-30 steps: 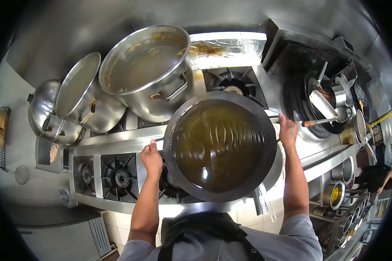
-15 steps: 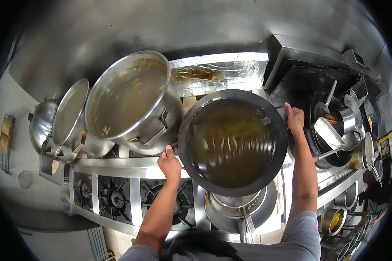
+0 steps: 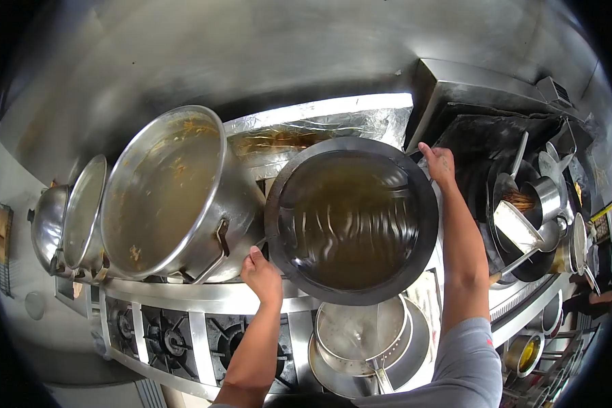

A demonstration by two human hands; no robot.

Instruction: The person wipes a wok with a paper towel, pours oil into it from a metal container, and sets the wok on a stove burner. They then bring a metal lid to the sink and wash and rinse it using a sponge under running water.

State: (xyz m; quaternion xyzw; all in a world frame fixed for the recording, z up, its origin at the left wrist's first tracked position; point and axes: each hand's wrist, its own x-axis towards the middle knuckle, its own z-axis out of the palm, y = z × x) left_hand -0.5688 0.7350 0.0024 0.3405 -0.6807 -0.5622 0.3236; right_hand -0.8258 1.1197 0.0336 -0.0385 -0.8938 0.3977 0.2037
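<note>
Between my two hands is a big dark wok with yellowish-brown liquid in it, its surface rippling. My left hand is closed around the handle on the wok's left side, thumb on top. On the right side my right hand grips the other handle, thumb up; both handles are mostly hidden by my fingers. Just left of my left hand stands a large steel stockpot holding cloudy broth. Below the wok's near rim a perforated strainer rests over a wide pan.
Gas burners run along the near left. More steel pots stand at the far left. A foil-covered ledge lies behind the wok. To the right, another wok holds ladles and a saucepan. Part of another person's arm shows at far right.
My view has shifted, so the burners and strainer sit differently in frame. The wok, held in both hands, appears slightly further left, and its liquid ripples have changed.
</note>
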